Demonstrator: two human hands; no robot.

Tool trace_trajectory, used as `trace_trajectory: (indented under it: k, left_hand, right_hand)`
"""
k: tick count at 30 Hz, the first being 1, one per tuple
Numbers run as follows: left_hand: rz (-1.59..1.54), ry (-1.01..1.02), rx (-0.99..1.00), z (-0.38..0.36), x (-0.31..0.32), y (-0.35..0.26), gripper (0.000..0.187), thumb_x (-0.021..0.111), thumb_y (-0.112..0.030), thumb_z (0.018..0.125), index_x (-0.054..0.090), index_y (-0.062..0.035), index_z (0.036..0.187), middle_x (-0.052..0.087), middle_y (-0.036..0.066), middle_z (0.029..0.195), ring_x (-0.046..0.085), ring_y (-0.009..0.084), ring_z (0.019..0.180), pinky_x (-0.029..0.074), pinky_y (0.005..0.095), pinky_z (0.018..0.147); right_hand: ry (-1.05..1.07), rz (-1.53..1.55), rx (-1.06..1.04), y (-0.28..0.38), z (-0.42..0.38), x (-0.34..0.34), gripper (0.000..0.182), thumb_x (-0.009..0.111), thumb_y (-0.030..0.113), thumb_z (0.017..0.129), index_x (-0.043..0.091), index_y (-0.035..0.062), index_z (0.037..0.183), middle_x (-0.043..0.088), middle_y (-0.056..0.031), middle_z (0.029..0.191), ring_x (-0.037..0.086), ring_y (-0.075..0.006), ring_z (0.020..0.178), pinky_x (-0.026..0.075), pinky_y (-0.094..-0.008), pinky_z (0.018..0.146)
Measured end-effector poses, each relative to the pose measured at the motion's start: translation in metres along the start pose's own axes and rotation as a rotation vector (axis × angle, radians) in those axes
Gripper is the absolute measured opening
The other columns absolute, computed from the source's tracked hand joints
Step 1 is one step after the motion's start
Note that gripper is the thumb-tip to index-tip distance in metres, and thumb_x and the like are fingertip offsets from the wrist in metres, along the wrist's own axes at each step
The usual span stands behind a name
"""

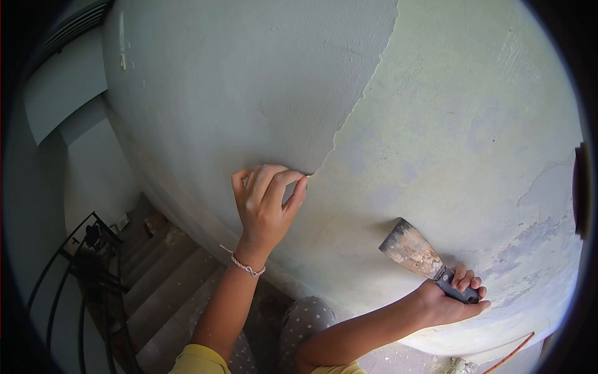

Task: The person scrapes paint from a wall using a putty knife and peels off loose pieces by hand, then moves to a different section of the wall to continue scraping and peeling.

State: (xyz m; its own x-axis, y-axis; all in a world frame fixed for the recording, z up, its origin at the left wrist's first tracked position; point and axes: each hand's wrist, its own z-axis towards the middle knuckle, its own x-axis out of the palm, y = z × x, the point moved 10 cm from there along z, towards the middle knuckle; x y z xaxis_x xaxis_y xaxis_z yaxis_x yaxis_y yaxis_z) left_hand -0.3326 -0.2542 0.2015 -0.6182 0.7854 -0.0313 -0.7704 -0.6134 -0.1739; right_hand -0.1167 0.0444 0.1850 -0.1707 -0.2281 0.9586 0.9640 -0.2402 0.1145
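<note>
My left hand is raised against the wall, thumb and forefinger pinched together at the lower end of the ragged edge of a grey paint layer. To the right of that edge, the wall surface shows pale green with bluish patches. Lower right, my right hand grips the dark handle of a putty knife. Its blade, smeared with whitish and brown residue, points up and left, close to the wall and apart from the paint edge.
Stairs descend at the left, beside a black metal railing. Flaked, rough patches mark the wall at right. A thin orange-red rod and some debris are at the bottom right. My knees in dotted trousers are close below.
</note>
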Motion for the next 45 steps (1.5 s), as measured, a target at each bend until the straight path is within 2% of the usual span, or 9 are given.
trace_trajectory:
  k: [3,13,22,26,28,29,33,42,45]
  left_hand:
    - [0.014,-0.024,0.024,-0.001,0.0,0.002,0.022,0.08,-0.013,0.077,0.063,-0.0146,0.09,0.06,-0.004,0.085,0.056,0.0141,0.072,0.035,0.0354,0.079]
    - [0.027,-0.001,-0.007,0.006,-0.004,0.002,0.018,0.077,-0.01,0.08,0.063,-0.0134,0.091,0.06,-0.003,0.089,0.056,0.0148,0.076,0.035,0.0356,0.082]
    - [-0.027,-0.163,-0.288,0.03,-0.056,0.033,0.016,0.069,0.006,0.08,0.064,-0.0022,0.093,0.063,0.007,0.089,0.057,0.0174,0.072,0.046,0.03,0.07]
    - [-0.185,0.16,-0.313,0.029,-0.025,0.033,0.021,0.072,0.001,0.079,0.066,-0.0091,0.097,0.065,0.003,0.093,0.061,0.016,0.069,0.043,0.0308,0.075]
    - [-0.226,0.245,-0.346,0.021,-0.012,0.032,0.023,0.074,-0.005,0.08,0.066,-0.0147,0.099,0.065,-0.001,0.094,0.063,0.0154,0.07,0.04,0.0328,0.081]
    - [-0.202,0.264,-0.348,0.019,-0.009,0.033,0.023,0.074,-0.005,0.079,0.066,-0.0145,0.099,0.065,-0.001,0.092,0.064,0.0157,0.071,0.04,0.0331,0.081]
    - [-0.185,0.347,-0.41,0.013,-0.001,0.034,0.024,0.074,-0.004,0.078,0.064,-0.0133,0.097,0.064,-0.002,0.089,0.064,0.0172,0.074,0.041,0.0341,0.079]
    - [-0.368,0.453,-0.475,-0.008,0.021,0.048,0.028,0.072,0.005,0.076,0.059,-0.0064,0.098,0.065,0.006,0.092,0.066,0.0229,0.08,0.049,0.0358,0.072]
    - [-0.494,0.454,-0.516,-0.007,0.022,0.048,0.028,0.07,0.009,0.077,0.056,-0.0021,0.099,0.065,0.011,0.093,0.068,0.0243,0.084,0.054,0.0345,0.073]
  right_hand:
    - [0.003,-0.005,-0.012,0.004,0.005,-0.002,0.033,0.045,0.037,0.103,0.049,0.011,0.083,0.048,-0.0024,0.074,0.036,-0.0135,0.055,0.031,-0.0254,0.05]
    - [0.012,-0.006,-0.03,0.011,0.01,0.0,0.032,0.043,0.035,0.103,0.048,0.0111,0.083,0.048,-0.0034,0.074,0.036,-0.0136,0.056,0.032,-0.0256,0.05]
    - [-0.006,-0.017,-0.021,0.006,0.004,0.003,0.032,0.044,0.037,0.103,0.048,0.011,0.084,0.048,-0.0034,0.075,0.037,-0.0132,0.056,0.032,-0.0251,0.051]
    - [0.032,0.09,-0.032,-0.004,-0.006,0.014,0.035,0.053,0.039,0.1,0.059,0.0086,0.084,0.058,-0.0052,0.068,0.041,-0.0095,0.045,0.032,-0.0217,0.04]
    - [0.282,0.188,-0.032,-0.007,-0.014,0.036,0.044,0.045,0.046,0.101,0.062,0.0071,0.09,0.062,-0.0089,0.07,0.04,-0.0095,0.04,0.031,-0.0227,0.035]
    - [0.465,0.261,-0.014,-0.011,-0.017,0.042,0.056,0.032,0.052,0.103,0.062,0.0056,0.096,0.064,-0.0131,0.073,0.042,-0.0121,0.038,0.034,-0.0253,0.032]
    - [0.744,0.364,0.039,-0.031,-0.063,0.076,0.061,0.019,0.047,0.104,0.06,0.0027,0.095,0.063,-0.0173,0.072,0.052,-0.0218,0.042,0.043,-0.0306,0.036]
    - [0.908,0.347,0.092,-0.069,-0.134,0.1,0.048,0.029,0.035,0.101,0.052,-0.0012,0.081,0.057,-0.0186,0.067,0.053,-0.0244,0.045,0.047,-0.0335,0.037]
    - [0.904,0.287,0.01,-0.052,-0.136,0.106,0.046,0.028,0.036,0.098,0.052,0.0016,0.08,0.054,-0.0153,0.064,0.047,-0.0208,0.043,0.04,-0.0308,0.036]
